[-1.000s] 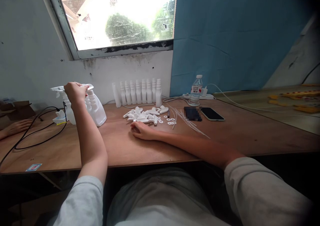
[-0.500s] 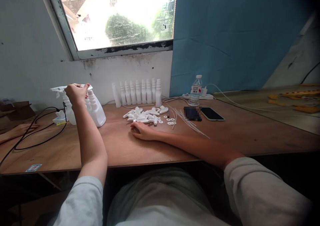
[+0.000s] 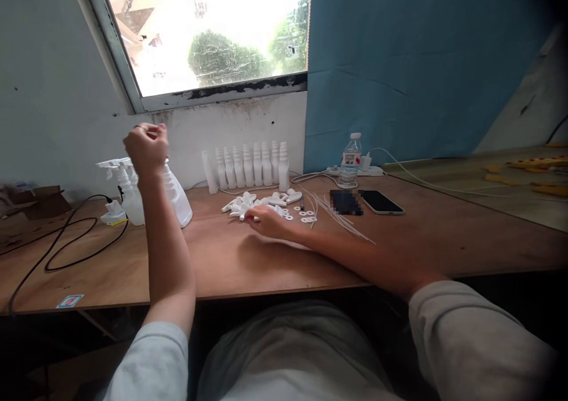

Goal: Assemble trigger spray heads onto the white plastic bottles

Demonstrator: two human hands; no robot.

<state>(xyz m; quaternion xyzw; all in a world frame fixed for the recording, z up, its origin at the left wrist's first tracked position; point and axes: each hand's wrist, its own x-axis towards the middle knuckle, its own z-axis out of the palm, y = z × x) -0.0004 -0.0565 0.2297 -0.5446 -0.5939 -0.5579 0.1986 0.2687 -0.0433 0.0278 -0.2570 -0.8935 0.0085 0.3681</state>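
My left hand (image 3: 148, 146) is raised above the white spray bottles (image 3: 181, 206) on the left of the table, its fingers curled together. What it holds, if anything, is hidden. My forearm covers part of these bottles, and trigger heads (image 3: 113, 163) show on the ones left of it. My right hand (image 3: 268, 220) hovers over the near edge of a heap of white trigger spray heads (image 3: 242, 203). Its fingers are bent, with the tips among the heads, and I cannot make out what lies between them. White washers (image 3: 306, 213) and thin tubes (image 3: 350, 228) lie to its right.
Slim white bottles (image 3: 255, 167) stand in a row along the wall. Toward the right are a water bottle (image 3: 350, 161), a dark blurred item (image 3: 345, 201), a phone (image 3: 382, 201) and a power strip (image 3: 375, 171). Black cables (image 3: 84, 265) trail over the table's left side.
My left hand has risen from the top of a spray bottle. My right hand has lifted off the tabletop and moved forward onto the spray heads. Another person's hand at far left has left the view.
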